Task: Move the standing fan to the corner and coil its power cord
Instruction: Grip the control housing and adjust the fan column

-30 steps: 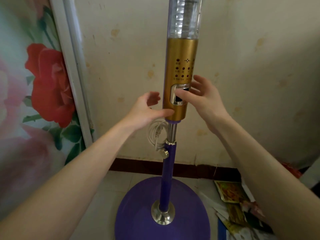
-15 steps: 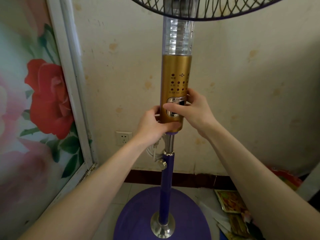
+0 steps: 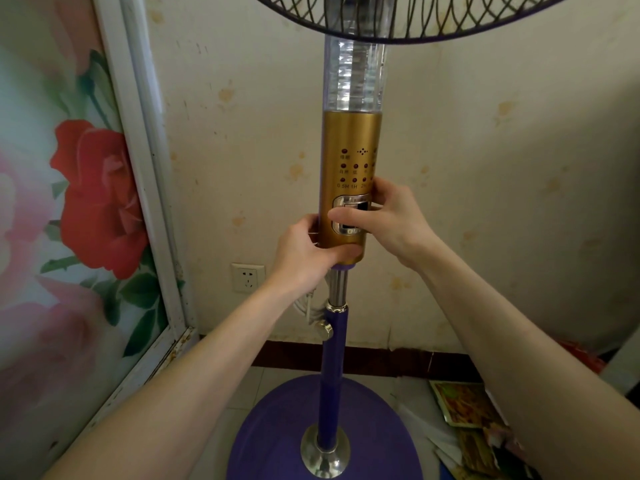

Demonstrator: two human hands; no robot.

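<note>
The standing fan stands upright before a stained cream wall, its gold control column [image 3: 351, 147] under a clear section and the black grille [image 3: 408, 15] at the top edge. My left hand [image 3: 304, 252] wraps the column's lower end from the left. My right hand [image 3: 388, 221] grips it from the right, thumb across the button panel. A purple pole [image 3: 332, 368] runs down to the round purple base [image 3: 277, 438]. The white power cord [image 3: 306, 308] hangs in loops by the height knob, partly hidden behind my left wrist.
A flower-printed panel in a white frame [image 3: 149, 188] fills the left side, meeting the wall in a corner. A white wall socket [image 3: 247, 278] sits low on the wall. Loose printed papers [image 3: 464, 410] lie on the floor at the right of the base.
Both hands have closed around the gold column; a second ago they were open beside it. The view has tilted up, bringing the grille and socket into sight.
</note>
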